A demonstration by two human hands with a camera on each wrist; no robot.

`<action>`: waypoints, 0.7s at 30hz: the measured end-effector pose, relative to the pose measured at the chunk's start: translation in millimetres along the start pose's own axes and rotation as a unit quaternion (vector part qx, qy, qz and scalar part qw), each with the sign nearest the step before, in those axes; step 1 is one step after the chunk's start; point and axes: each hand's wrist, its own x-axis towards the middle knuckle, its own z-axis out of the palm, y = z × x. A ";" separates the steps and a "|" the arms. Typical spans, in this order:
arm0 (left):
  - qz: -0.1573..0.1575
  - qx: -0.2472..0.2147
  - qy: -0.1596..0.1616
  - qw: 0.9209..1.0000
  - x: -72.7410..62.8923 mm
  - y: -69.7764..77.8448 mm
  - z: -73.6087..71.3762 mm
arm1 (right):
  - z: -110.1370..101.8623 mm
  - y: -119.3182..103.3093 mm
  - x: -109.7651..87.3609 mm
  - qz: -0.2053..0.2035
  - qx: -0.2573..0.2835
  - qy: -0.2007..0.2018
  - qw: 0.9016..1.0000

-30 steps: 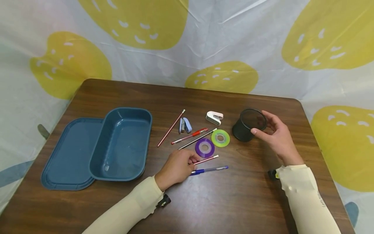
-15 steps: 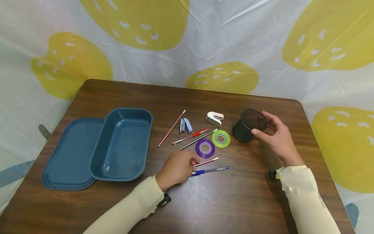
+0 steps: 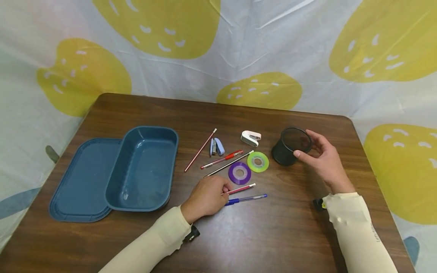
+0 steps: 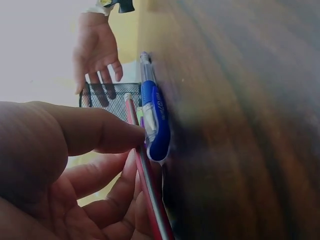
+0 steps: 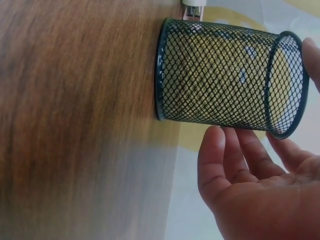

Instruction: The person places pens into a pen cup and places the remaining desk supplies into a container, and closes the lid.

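My left hand [image 3: 206, 195] pinches a red pencil [image 3: 242, 189] between thumb and fingers, its white eraser end pointing right. In the left wrist view the striped pencil [image 4: 151, 187] runs through the grip, and a blue pen [image 4: 159, 120] lies right beside it on the table. Part of that pen is behind my hand in the head view. My right hand [image 3: 326, 163] holds the black mesh pen cup [image 3: 284, 153] near its top, thumb at the near rim and fingers along the right side. The cup [image 5: 215, 75] stands upright on the table, with no pens inside.
Beyond the left hand lie a purple tape roll [image 3: 232, 175], a green tape roll [image 3: 252, 167], a dark pencil [image 3: 225, 165], a red pen [image 3: 218, 162], another red pencil [image 3: 200, 150], and blue [image 3: 220, 147] and white [image 3: 248, 138] staplers. A blue bin [image 3: 146, 206] overlaps its lid [image 3: 82, 182] at left.
The red pencil has turned slightly in my left hand's fingers, and its eraser end sits a little nearer me. My right hand and the pen cup have stayed in place.
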 end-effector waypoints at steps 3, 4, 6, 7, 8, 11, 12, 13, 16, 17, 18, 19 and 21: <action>0.008 -0.006 0.009 1.000 -1.1 0.0 -1.2 | 0.0 0.7 0.5 -0.003 -0.002 0.001 1.000; 0.011 -0.008 0.012 1.000 -1.2 0.1 -1.7 | 0.0 0.9 0.8 -0.004 -0.001 0.002 1.000; 0.011 -0.018 0.015 1.000 -1.9 0.1 -2.6 | 0.7 1.4 0.4 -0.006 0.001 0.002 1.000; 0.013 -0.023 0.017 1.000 -2.1 0.4 -3.4 | 0.7 1.4 0.4 -0.007 0.001 0.002 1.000; 0.013 -0.030 0.018 0.999 -2.0 0.9 -4.4 | 0.6 1.5 0.6 -0.007 0.002 0.002 1.000; 0.013 -0.049 0.019 0.999 -2.0 2.8 -7.3 | 0.5 2.3 1.1 -0.006 0.006 0.001 1.000; 0.013 -0.053 0.020 0.998 -1.9 3.5 -8.2 | 0.5 2.6 1.2 -0.006 0.008 0.001 1.000; 0.013 -0.058 0.021 0.998 -1.8 4.4 -9.3 | 0.3 2.9 1.2 -0.006 0.009 0.001 1.000; 0.016 -0.069 0.023 0.997 -1.5 6.8 -11.7 | 0.2 3.7 1.0 -0.008 0.010 0.001 1.000; 0.018 -0.072 0.024 0.997 -1.6 7.6 -12.7 | 0.4 3.7 1.0 -0.009 0.010 0.001 1.000; 0.018 -0.075 0.025 0.997 -1.8 8.4 -13.7 | 0.5 3.8 0.8 -0.009 0.010 0.001 1.000; 0.020 -0.080 0.026 0.996 -1.9 9.2 -14.8 | 0.6 3.6 0.7 -0.009 0.010 0.001 1.000; 0.023 -0.089 0.029 0.995 -2.1 10.8 -17.1 | 0.8 3.4 0.9 -0.007 0.013 0.001 1.000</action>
